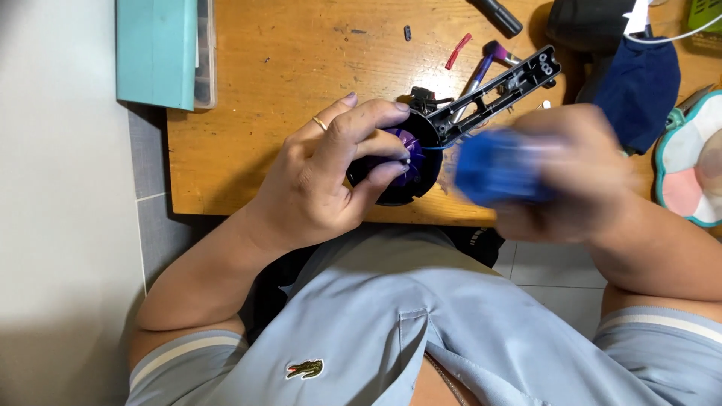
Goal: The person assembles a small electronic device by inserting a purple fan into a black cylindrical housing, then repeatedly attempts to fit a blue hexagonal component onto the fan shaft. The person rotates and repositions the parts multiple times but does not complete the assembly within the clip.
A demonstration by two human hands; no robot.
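Left hand (pixel 316 177) closed around black round housing (pixel 398 162) at bench (pixel 263 68) front edge, fingers wrapped over the top, thumb under; purple part (pixel 408 141) visible inside the housing btwn the fingers. Ring (pixel 320 123) on one finger. Black frame arm (pixel 496 86) runs from the housing up and to the right, lying across the bench. Right hand (pixel 579 173) just right of the housing, motion-blurred, grip closed on a blue object (pixel 496 167); can't tell what it is, too blurred. Thin blue wire (pixel 435 148) btwn housing and blue object. Behind the housing: purple-tipped pen (pixel 481 68) beside the frame arm, small red piece (pixel 457 51), black marker (pixel 498 15) further back. Far right of the housing: dark blue cloth (pixel 639 83), teal-rimmed pink/white item (pixel 688 173) at the frame edge. Far left-back: teal box (pixel 156 49) at the bench corner.
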